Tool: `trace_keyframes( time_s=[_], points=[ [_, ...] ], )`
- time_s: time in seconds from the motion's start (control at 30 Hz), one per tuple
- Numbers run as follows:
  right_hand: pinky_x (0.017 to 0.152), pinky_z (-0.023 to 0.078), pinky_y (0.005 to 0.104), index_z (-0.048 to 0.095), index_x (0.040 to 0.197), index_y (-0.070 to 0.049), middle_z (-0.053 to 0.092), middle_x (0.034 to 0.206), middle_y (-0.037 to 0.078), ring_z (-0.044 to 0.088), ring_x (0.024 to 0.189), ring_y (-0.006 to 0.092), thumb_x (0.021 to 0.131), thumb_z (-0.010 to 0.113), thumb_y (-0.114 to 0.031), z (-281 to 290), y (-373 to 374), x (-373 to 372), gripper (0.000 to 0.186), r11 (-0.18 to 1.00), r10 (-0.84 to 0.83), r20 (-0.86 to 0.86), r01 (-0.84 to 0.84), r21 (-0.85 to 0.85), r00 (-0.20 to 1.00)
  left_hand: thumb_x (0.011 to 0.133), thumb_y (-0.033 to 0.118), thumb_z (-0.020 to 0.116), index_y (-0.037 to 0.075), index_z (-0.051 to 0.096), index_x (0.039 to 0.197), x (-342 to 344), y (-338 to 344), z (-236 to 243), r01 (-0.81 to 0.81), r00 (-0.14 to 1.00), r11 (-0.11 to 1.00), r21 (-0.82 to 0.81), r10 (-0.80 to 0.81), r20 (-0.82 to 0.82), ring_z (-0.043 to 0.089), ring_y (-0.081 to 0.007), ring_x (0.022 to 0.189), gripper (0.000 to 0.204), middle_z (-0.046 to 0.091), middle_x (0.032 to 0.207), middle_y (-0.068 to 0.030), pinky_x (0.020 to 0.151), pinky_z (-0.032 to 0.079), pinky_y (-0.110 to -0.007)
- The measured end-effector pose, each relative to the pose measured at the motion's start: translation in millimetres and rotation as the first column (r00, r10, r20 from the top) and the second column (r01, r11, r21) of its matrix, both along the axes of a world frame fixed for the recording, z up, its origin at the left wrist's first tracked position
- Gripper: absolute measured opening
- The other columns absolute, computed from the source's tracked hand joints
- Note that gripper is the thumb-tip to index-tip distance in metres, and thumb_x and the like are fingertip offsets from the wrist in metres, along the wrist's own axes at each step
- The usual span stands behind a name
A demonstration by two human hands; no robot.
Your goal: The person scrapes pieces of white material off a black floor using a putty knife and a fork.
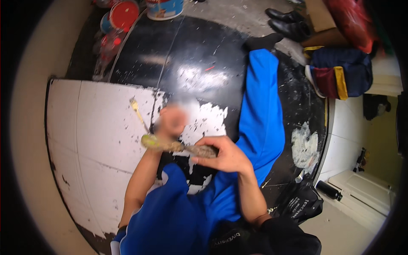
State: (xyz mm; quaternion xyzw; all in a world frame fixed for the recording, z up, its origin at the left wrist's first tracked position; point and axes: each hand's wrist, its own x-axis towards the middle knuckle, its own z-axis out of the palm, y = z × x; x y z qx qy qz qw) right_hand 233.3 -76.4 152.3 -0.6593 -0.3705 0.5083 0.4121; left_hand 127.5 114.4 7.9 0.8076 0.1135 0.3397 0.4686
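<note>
Room leftward over white floor [102, 127]; blue-trousered leg [262, 114] obstructs beside right grip [229, 157].

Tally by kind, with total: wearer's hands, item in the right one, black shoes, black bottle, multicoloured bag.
Hands: 2 (left hand, blurred; right hand)
Grimy object in right hand: 1
Black shoes: 2
Black bottle: 1
Multicoloured bag: 1
Total: 7

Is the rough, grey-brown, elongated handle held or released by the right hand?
Held: the handle sits between thumb and fingers of the right hand. The left hand is blurred, so I cannot tell its grip.
</note>
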Motion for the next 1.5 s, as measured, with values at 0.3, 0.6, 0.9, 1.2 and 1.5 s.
trace_keyframes(
  time_s=[0.3,0.6,0.9,1.2,1.5],
  points=[
    [0.071,0.054,0.0317,0.075,0.103,0.001,0.073,0.086,0.011,0.072,0.079,0.0222,0.079,0.083,-0.006,1,-1,-3,0.026,0.98,0.027,-0.104,-0.005,0.201,0.994,0.08,0.002,0.069,0.004,0.036,0.055,-18,18,-8,0.115,0.989,0.983,-0.146,-0.127,-0.075,0.039,-0.0272,0.046,0.041,0.038,0.051,-0.0095,0.049,0.03,-0.038],
    [0.074,0.052,0.0282,0.072,0.104,0.002,0.072,0.088,0.011,0.068,0.081,0.0151,0.077,0.082,-0.001,-39,1,-14,0.029,0.983,0.006,-0.017,-0.003,0.184,1.0,0.079,-0.007,0.065,0.005,0.031,0.055,-20,11,-5,0.087,0.995,0.989,-0.12,-0.093,-0.038,0.033,-0.0228,0.046,0.043,0.034,0.051,-0.0065,0.049,0.026,-0.036],
    [0.069,0.053,0.0328,0.067,0.102,0.001,0.069,0.084,0.015,0.071,0.075,0.0262,0.081,0.078,-0.002,-39,-5,-36,0.024,0.973,-0.182,0.126,0.16,0.165,0.975,0.076,-0.01,0.068,0.005,0.035,0.059,-14,13,-8,0.03,0.999,0.999,0.038,-0.029,-0.018,0.039,-0.0254,0.045,0.039,0.037,0.053,-0.0088,0.048,0.03,-0.035],
    [0.064,0.049,0.0405,0.065,0.101,0.001,0.063,0.081,0.02,0.061,0.067,0.034,0.093,0.072,-0.01,-65,-5,-77,0.016,0.962,-0.243,0.068,0.231,0.142,0.968,0.074,-0.01,0.065,0.006,0.032,0.057,-15,14,-7,0.022,0.999,1.0,-0.001,-0.022,-0.023,0.038,-0.0264,0.044,0.04,0.035,0.052,-0.0091,0.045,0.03,-0.036],
    [0.06,0.046,0.0341,0.065,0.107,0.001,0.061,0.077,0.013,0.057,0.061,0.0199,0.096,0.067,-0.006,-57,-2,-92,0.013,0.953,-0.301,0.008,0.301,0.036,0.954,0.071,-0.011,0.065,0.006,0.033,0.056,-16,20,-16,0.031,0.999,0.998,0.049,-0.03,-0.022,0.043,-0.027,0.045,0.038,0.037,0.052,-0.0086,0.045,0.032,-0.035]
  ],
)
